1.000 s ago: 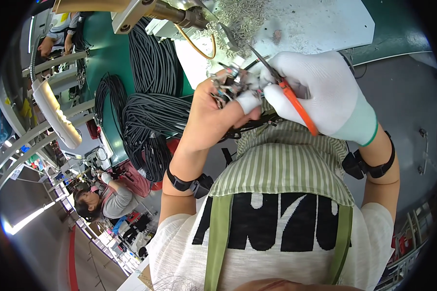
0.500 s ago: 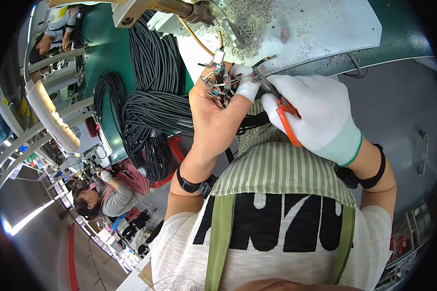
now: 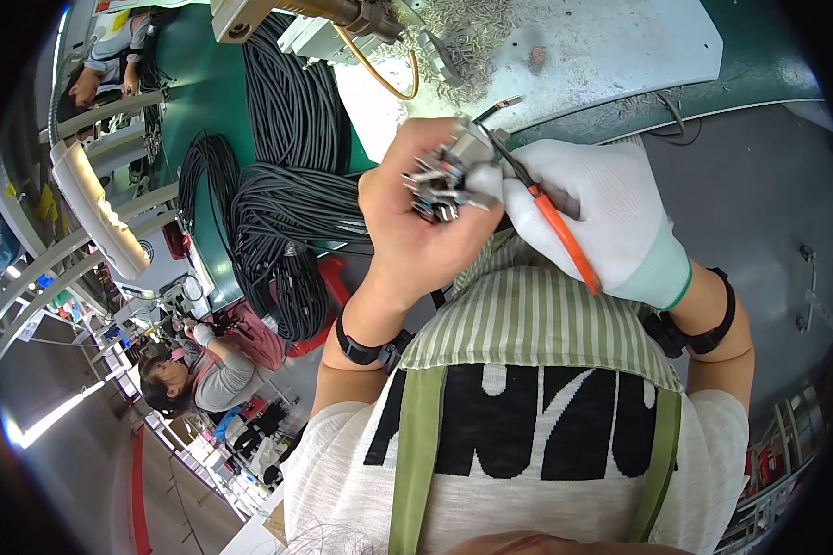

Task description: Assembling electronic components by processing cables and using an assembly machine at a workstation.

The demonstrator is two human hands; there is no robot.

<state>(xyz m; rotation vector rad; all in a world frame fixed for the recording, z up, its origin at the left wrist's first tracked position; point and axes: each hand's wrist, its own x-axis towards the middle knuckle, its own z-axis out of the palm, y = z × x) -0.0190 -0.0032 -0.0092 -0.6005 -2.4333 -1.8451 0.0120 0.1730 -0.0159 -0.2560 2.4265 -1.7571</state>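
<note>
Clustered in my bare left hand (image 3: 415, 242) are several black cable ends (image 3: 442, 192) with metal connectors and coloured wires, blurred by motion. White covering shows on the left thumb. My right hand (image 3: 606, 203), in a white knit glove with a green hem, closes around orange-handled pliers (image 3: 565, 239). The dark jaws of the pliers reach to the cable ends beside the left fingertips; their exact contact is hidden. One cable end with a metal tip (image 3: 501, 107) sticks out above the jaws, apart from the cluster.
Ahead, a white board (image 3: 611, 51) carries a heap of small metal scraps (image 3: 477, 42). A machine arm (image 3: 319, 11) with a yellow tube overhangs it. Coiled black cables (image 3: 296, 102) lie on the green table (image 3: 204, 65). Other people sit at the left.
The cable cluster has shifted right and turned in my left hand, which has rolled over it. The pliers have rotated, with their handles now appearing closer together.
</note>
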